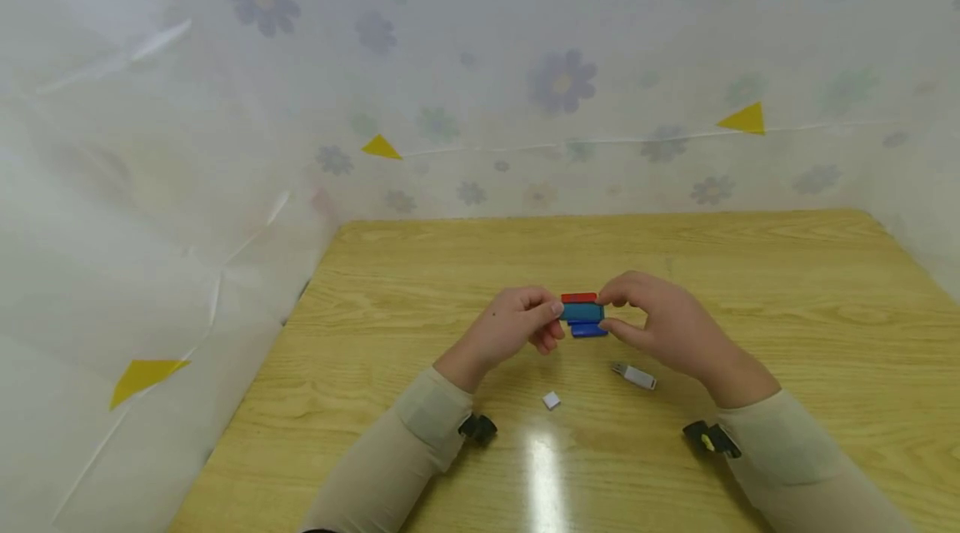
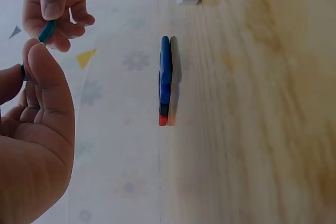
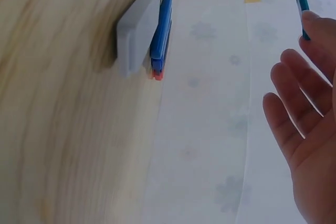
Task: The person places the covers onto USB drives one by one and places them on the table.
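A flat, teal rectangular piece (image 1: 582, 312) is held above the table between both hands. My left hand (image 1: 517, 321) pinches its left end between thumb and fingers. At the other end, the thumb and index finger of my right hand (image 1: 667, 325) pinch it, while the other fingers of that hand are spread apart in the right wrist view. Below it, on the table, lie a blue flat stick (image 1: 589, 331) and a red one (image 1: 579, 297) side by side, partly covered by the teal piece in the head view.
A white USB stick (image 1: 637, 376) with its metal plug bare lies on the wooden table (image 1: 420, 283) near my right wrist. Closer to me is a small white cap-like piece (image 1: 551, 400). A flower-patterned sheet (image 1: 480, 83) hangs behind the table.
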A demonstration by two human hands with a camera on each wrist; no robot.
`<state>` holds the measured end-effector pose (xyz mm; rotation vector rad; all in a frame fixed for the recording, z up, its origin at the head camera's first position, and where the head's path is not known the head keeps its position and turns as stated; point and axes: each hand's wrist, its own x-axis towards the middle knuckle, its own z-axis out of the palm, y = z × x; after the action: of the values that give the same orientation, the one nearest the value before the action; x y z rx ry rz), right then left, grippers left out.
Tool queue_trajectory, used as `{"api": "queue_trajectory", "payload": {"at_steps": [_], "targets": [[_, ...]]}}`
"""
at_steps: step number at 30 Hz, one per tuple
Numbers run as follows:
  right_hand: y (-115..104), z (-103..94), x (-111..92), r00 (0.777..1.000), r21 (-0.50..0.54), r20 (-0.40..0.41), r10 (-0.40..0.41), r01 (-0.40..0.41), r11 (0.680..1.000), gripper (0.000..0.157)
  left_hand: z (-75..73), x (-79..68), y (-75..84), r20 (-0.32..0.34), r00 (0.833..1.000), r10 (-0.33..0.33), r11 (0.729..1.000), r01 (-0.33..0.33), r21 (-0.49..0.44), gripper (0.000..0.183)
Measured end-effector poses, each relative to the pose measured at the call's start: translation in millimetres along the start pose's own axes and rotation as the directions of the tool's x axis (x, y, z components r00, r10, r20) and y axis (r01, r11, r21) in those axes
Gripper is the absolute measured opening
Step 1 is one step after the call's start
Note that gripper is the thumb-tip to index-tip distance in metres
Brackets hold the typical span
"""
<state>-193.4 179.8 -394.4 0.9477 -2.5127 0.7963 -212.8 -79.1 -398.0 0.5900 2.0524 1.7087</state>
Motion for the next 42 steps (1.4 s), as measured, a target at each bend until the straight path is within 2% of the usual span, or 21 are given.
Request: {"api": "queue_trajectory", "payload": {"at_steps": [3,5,8,12,15,20,24,32,38,42], "targets": [[2,0.9,0,0.999,-0.038,-0.021,-0.047,0.046,0.998,0.025,-0.1,0.7,-0.8,0.015,1.000,0.003,1.000,-0.003,0.003,0.031],[4,1.4,0,0.999,-0.035,-0.024,-0.049,0.048,0.998,0.024,-0.5,1.8,-2.2,0.028,1.000,0.007,1.000,-0.007,0.009,0.029],[8,1.2,-1,1.000,-0.009,-0.008,0.001,-0.001,1.000,0.021,-1.5,3.5,-4.7,0.034,0.999,0.012,1.000,-0.013,0.027,0.029],[15,-2.1,-5,0.992,0.015,0.054,0.115,-0.116,0.993,0.015,-4.5,4.3,-8.8,-0.002,1.000,0.005,0.998,-0.005,0.055,0.032],[22,-4.7,-6,0.972,0.002,0.131,0.193,-0.195,0.981,0.011,-9.1,4.5,-12.1,-0.043,0.999,0.006,0.998,-0.003,0.067,0.033],[35,-4.0,-5,0.920,-0.025,0.288,0.265,-0.269,0.963,0.009,-17.8,4.2,-14.6,-0.086,0.996,0.024,0.998,-0.018,0.065,0.025],[40,0.1,-4,0.888,-0.045,0.375,0.264,-0.267,0.963,0.007,-21.8,4.0,-14.2,-0.093,0.995,0.034,0.997,-0.028,0.066,0.023],[42,12.4,0,0.850,-0.096,0.464,0.247,-0.230,0.969,0.007,-23.5,3.4,-13.9,-0.087,0.996,0.022,0.996,-0.014,0.091,0.024],[37,18.1,4,0.835,-0.161,0.482,0.266,-0.215,0.963,0.013,-24.2,3.3,-14.5,-0.065,0.998,0.010,0.995,-0.004,0.097,0.024],[33,18.6,7,0.833,-0.185,0.482,0.273,-0.208,0.961,0.018,-24.1,4.4,-14.2,-0.045,0.999,0.010,0.994,-0.005,0.112,0.030]]}}
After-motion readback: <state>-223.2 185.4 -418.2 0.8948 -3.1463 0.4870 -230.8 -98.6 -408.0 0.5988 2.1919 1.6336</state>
